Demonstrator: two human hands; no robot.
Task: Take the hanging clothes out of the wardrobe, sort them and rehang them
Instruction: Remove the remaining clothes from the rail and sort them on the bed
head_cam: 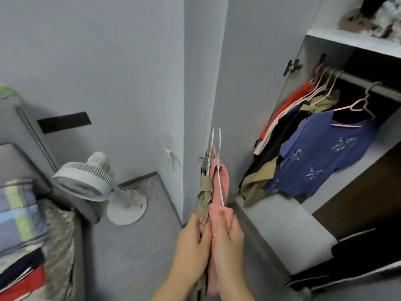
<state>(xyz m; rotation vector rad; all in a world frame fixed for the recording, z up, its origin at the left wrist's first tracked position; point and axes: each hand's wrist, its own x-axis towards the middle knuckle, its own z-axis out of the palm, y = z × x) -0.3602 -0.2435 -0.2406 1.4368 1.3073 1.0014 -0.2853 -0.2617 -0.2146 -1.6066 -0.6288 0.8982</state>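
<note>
We cannot make out the blurred heap on the top shelf (355,39); the picture's edge cuts off the folded clothes (19,246).

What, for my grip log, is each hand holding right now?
Left hand: closed, gripping the hanging khaki fabric garment.
Right hand: closed, thumb pinching the pink fabric garment.

There are two grips, the left grip (193,237) and the right grip (227,237), and two tops out of the one wardrobe (338,40), one pink top (220,177) and one tan top (205,192), with two white hangers (219,137). On the one rail (351,78) hang at least five more clothes, among them one blue top (325,153) and one red top (290,103), but they are bunched up, so the full count is not sure. There is also one fan (84,183), one wall hook (168,152) and one hinge (293,66).
</note>
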